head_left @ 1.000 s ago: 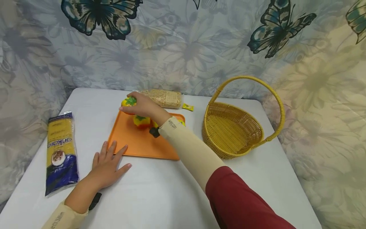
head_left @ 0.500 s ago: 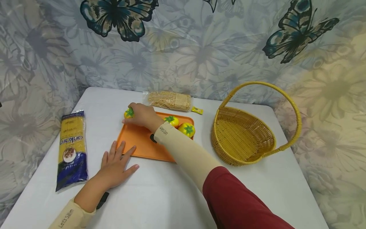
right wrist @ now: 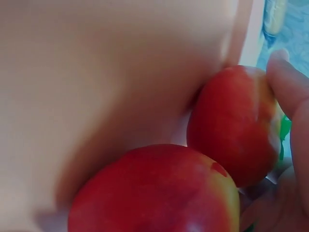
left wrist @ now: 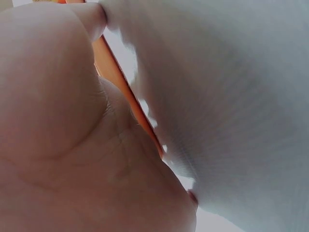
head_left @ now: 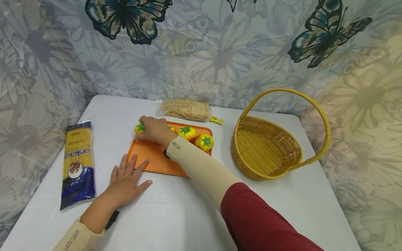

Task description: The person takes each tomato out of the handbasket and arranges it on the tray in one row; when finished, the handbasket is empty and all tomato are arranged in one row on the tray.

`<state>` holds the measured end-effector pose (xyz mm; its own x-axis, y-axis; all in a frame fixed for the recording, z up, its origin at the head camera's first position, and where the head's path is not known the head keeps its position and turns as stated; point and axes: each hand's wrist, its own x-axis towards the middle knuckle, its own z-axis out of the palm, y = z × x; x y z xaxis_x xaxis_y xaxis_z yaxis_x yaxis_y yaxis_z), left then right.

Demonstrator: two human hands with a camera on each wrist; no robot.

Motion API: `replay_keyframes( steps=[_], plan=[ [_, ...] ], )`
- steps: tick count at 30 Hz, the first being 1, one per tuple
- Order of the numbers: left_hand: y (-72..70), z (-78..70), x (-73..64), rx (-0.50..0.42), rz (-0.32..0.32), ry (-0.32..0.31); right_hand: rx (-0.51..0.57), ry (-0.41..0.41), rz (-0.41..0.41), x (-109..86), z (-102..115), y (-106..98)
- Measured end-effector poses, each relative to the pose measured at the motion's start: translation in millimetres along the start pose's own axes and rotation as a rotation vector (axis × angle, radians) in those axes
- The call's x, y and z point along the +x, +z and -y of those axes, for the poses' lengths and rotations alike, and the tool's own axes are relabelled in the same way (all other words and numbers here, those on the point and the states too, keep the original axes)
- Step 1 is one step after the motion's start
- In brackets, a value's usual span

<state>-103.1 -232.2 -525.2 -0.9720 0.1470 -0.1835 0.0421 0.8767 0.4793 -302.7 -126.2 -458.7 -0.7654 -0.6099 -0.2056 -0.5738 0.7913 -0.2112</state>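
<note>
My right hand [head_left: 155,130] grips a red-and-yellow, tomato-like fruit with a green leafy top [head_left: 140,128] at the back left corner of the orange tray [head_left: 157,162]. In the right wrist view, fingers curl along the side of this fruit [right wrist: 234,125], and a second such fruit [right wrist: 154,193] lies close beside it. Two more of the kind, a middle fruit [head_left: 187,133] and a right-hand fruit [head_left: 204,142], stand along the tray's back right; another is mostly hidden behind my right hand. My left hand [head_left: 124,186] rests with spread fingers at the tray's front left corner.
A wicker basket [head_left: 263,150] with a tall handle stands on the right of the white table [head_left: 176,216]. At the left lies a yellow-and-blue packet labelled ankara [head_left: 77,167]. Behind the tray are a clear bag of grains [head_left: 185,109] and a small yellow sachet [head_left: 216,120].
My right hand has lowered the fruit from above the tray's back left corner down to that corner. The left hand keeps its place, and the head view has shifted slightly.
</note>
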Motion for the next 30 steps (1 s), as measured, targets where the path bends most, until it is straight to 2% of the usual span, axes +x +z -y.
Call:
replay_keyframes(
  steps=[4,9,17,21,24,30],
  plan=[
    [-1.5,0.6,1.1,0.004,-0.005,0.010,0.011,0.012,-0.010,-0.4,-2.2,0.0],
    [-3.5,-1.1,3.8,0.015,0.019,0.012,0.008,0.035,-0.022,0.1,-5.7,1.3],
    [-1.2,-3.1,5.9,0.018,0.020,0.014,0.005,0.022,-0.061,-10.6,-11.2,-4.2],
    [-1.0,-3.0,5.2,0.010,0.017,0.013,0.023,0.030,-0.088,-19.4,-16.0,-18.0],
    [-1.4,-2.1,3.9,0.005,0.025,0.007,0.039,0.041,-0.140,-28.6,-25.2,-32.1],
    [-1.1,0.4,2.5,-0.001,0.041,-0.003,0.105,0.086,-0.290,-67.5,-56.8,-67.8]
  ],
)
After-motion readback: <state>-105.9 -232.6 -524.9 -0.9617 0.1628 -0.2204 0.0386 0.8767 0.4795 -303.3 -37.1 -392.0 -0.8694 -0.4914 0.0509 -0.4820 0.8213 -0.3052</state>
